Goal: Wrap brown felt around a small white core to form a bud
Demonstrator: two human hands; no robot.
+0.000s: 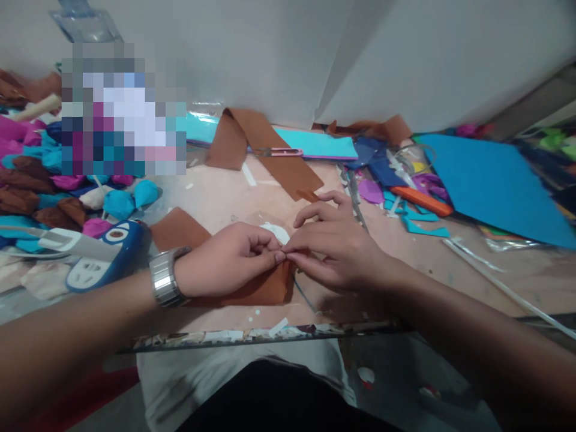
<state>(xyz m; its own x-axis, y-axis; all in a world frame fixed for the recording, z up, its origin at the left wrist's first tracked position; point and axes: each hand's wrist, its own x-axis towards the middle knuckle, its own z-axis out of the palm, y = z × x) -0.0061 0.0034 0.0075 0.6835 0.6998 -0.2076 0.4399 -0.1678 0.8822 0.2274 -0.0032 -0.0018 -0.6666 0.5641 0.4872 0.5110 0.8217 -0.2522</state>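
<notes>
My left hand (229, 258), with a metal watch at the wrist, and my right hand (337, 243) meet fingertip to fingertip near the table's front. Both are closed in a pinch at the edge of a brown sheet (265, 288); what exactly lies between the fingertips is too small to tell. That brown sheet lies beneath my left hand and shows again to its left. Just behind the fingertips is a white round item (276, 231), partly hidden. A folded brown strip (274, 150) lies farther back with a pink cutter (288, 152) on it.
Wrapped colored bundles (119, 204) and a blue-and-white power socket (105, 255) are on the left. An orange cutter (420, 201), blue scraps (423, 223), a blue sheet (499, 186) and a thin white rod (508, 288) lie on the right. A white wall (252, 54) stands behind.
</notes>
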